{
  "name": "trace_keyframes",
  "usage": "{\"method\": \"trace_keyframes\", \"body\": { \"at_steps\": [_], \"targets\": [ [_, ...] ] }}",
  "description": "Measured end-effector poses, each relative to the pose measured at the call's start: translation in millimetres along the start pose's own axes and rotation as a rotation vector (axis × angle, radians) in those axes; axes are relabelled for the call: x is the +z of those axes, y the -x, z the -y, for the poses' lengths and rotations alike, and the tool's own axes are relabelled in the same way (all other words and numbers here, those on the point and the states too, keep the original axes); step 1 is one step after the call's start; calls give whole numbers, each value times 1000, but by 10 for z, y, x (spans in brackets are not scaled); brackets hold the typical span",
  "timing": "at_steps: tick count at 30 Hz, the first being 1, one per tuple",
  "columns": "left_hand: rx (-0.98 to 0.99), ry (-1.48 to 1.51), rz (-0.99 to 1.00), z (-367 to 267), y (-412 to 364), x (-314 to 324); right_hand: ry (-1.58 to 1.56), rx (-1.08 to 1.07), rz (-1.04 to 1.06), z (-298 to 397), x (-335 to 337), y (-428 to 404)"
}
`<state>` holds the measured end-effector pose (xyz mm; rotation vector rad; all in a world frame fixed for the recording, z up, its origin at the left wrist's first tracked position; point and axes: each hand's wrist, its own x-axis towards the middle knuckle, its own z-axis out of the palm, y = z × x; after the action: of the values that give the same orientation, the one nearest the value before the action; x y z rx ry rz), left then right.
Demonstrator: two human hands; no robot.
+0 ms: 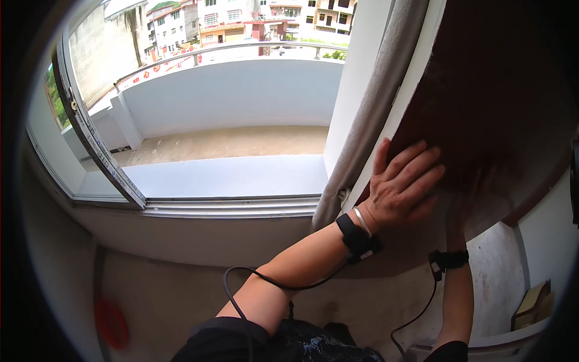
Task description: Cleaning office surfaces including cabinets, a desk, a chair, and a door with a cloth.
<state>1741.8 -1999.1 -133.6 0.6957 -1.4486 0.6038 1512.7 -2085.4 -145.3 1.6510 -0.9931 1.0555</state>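
Note:
A large dark red panel point(479, 104), possibly a door, fills the upper right of the view, with a pale edge along its left side. My left hand point(402, 181) lies against the panel close to that edge, palm towards it and fingers spread; I see nothing in its grasp. A pale bangle point(362, 221) and a black wrist strap with a cable point(357, 240) are on that arm. My right hand point(475, 192) reaches up to the panel farther right. It is dim and blurred in shadow, so its grip is unclear.
A sliding window frame point(99, 145) and its metal track point(230, 207) are at the left. A pale curtain point(375, 90) hangs beside the panel. Beyond is a balcony wall point(235, 92). A red ring-shaped object point(111, 323) lies lower left; a box point(531, 305) stands lower right.

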Motion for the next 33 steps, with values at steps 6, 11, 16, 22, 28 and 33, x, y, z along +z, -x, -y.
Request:
{"method": "trace_keyframes", "body": {
  "at_steps": [6,11,16,22,28,33],
  "targets": [
    [4,-21,8,-51,-22,35,-424,-189,147,886,-388,397],
    [29,-75,17,-25,13,42,-592,-280,382,783,-446,453],
    [54,-209,35,-67,-3,82,-339,-63,0,181,-96,145],
    [114,-375,-18,-67,-41,270,-287,153,-287,-1670,323,-326],
    [259,-478,-31,7,-39,407,-408,829,-296,-2909,780,306],
    [295,-610,32,-105,-90,403,-369,763,-305,-2058,867,1002]
  ]
}}
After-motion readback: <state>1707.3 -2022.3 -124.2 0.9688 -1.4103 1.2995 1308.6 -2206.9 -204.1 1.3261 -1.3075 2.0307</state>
